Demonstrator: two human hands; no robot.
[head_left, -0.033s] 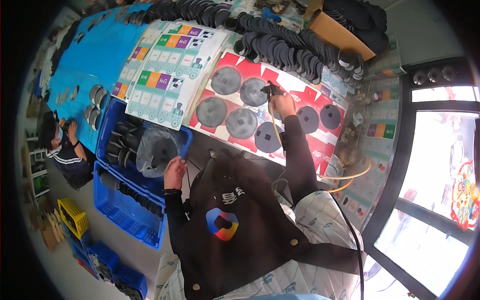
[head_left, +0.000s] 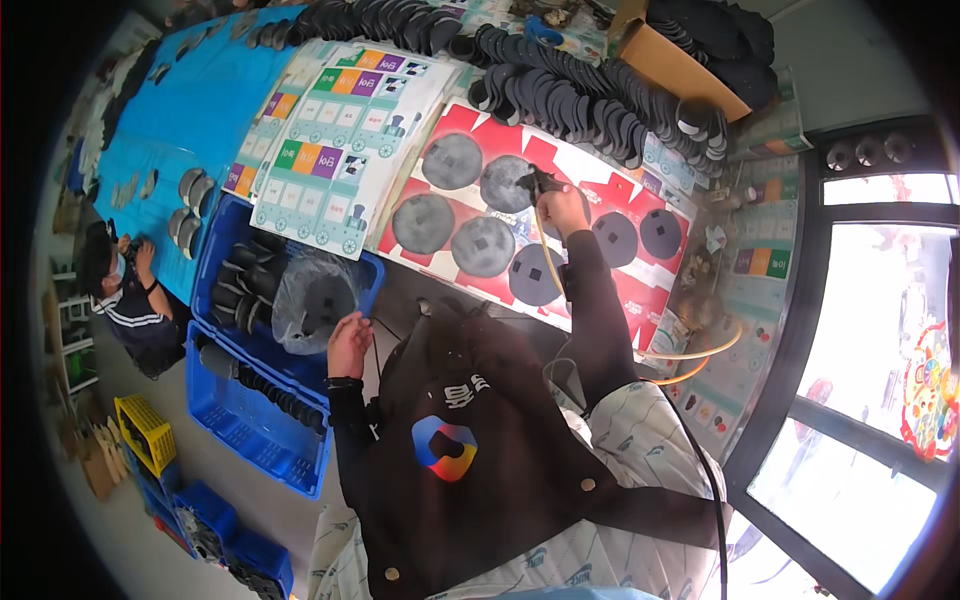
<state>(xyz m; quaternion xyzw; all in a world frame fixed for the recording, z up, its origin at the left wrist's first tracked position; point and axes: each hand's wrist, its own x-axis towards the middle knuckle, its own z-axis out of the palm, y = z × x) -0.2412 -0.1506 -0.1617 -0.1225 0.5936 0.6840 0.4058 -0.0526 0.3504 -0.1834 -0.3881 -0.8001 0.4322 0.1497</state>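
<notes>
The right hand [head_left: 563,210] is closed around a dark spray gun [head_left: 540,186], held above the red-and-white sheet [head_left: 640,290], the landmark for this report. The gun's front end overlaps, in this view, the edge of a mottled grey disc [head_left: 503,188]; the gap between them cannot be judged. A yellowish hose [head_left: 690,355] runs past the near right side of the sheet.

Four mottled grey discs lie on the left part of the sheet; plainly darker discs [head_left: 615,240] lie on its middle and right part.

The left hand [head_left: 349,345] is off the near left side of the sheet, fingers partly bent, beside a clear plastic bag [head_left: 300,315] in a blue crate [head_left: 374,275]. Whether it pinches the bag cannot be determined. The crate also contains black curved pieces [head_left: 235,290].

Printed sheets [head_left: 320,190] are stacked just left of the sheet. Rows of black curved pads [head_left: 560,105] stand along its far side, with a cardboard box [head_left: 675,65] behind them. Well to its left, a co-worker [head_left: 130,300] is at a blue tabletop [head_left: 200,120]. A glass door [head_left: 850,300] is to its right.
</notes>
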